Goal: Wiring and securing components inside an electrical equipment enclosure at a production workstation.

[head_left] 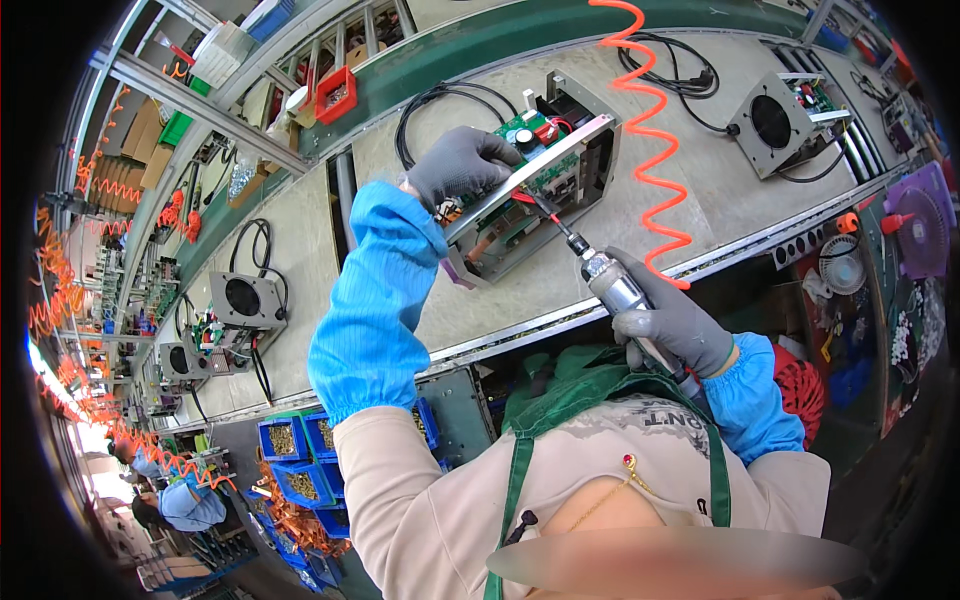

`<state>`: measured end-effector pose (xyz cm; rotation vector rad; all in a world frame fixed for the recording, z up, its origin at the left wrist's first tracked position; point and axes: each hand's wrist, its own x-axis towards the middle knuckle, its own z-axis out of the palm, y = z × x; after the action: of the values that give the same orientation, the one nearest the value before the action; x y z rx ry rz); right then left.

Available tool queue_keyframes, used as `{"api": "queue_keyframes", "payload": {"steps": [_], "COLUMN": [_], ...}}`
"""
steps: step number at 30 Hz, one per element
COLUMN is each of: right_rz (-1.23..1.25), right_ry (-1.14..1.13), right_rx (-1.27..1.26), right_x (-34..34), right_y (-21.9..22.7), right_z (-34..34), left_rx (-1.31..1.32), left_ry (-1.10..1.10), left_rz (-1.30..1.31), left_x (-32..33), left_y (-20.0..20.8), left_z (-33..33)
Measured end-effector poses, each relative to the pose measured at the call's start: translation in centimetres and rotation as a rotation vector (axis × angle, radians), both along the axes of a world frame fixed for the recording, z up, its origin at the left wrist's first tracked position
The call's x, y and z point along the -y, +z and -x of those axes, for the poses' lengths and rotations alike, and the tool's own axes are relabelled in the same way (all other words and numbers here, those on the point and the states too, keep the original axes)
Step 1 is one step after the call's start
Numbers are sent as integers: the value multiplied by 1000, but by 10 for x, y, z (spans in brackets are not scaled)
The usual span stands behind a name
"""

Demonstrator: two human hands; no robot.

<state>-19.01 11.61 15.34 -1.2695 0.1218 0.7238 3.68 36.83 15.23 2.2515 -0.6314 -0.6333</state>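
Observation:
My left hand [462, 168], in a grey glove, grips the upper left part of an open metal device chassis [560, 148], its fingers bent beside a green circuit board [532, 140]. In my grey-gloved right hand [672, 318] is a silver electric or air screwdriver [612, 280]; which kind I cannot tell. The tool slants up to the left, and its long bit points into the chassis below the board. Whether the tip touches a screw is too small to tell. Wires and dark parts show inside the chassis.
An orange coiled air hose [655, 150] hangs just right of the chassis. Similar devices with fans stand on the line, one at right [772, 122] and one at left [246, 298]. Blue bins [284, 438] of small parts sit lower left; a red bin [336, 95] is behind.

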Motion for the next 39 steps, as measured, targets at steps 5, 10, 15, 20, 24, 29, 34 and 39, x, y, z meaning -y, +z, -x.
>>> {"api": "queue_keyframes", "payload": {"steps": [5,10,15,20,24,29,34,39], "right_rz": [29,-61,-64,-79,-75,-79,-16,55], "right_ry": [-13,-68,-53,-35,-32,-7,2,-25], "right_rx": [-34,-27,-31,-8,36,65,30,60], "right_x": [1,-3,-3,-3,-3,-1,-4,5], "right_y": [0,1,3,3,0,-3,0,-11], "right_z": [4,8,5,3,2,2,1,4], "left_rx": [-26,203,228,221,199,214,531,611], "left_ry": [71,81,100,113,105,132,29,-12], "left_rz": [79,154,131,105,131,191,-51,-67], "left_x": [-6,-7,-4,-4,-5,-3,8,9], "left_y": [-1,-6,-4,-4,-9,-11,-15,-15], "left_z": [25,53,55,55,53,52,59,62]}}
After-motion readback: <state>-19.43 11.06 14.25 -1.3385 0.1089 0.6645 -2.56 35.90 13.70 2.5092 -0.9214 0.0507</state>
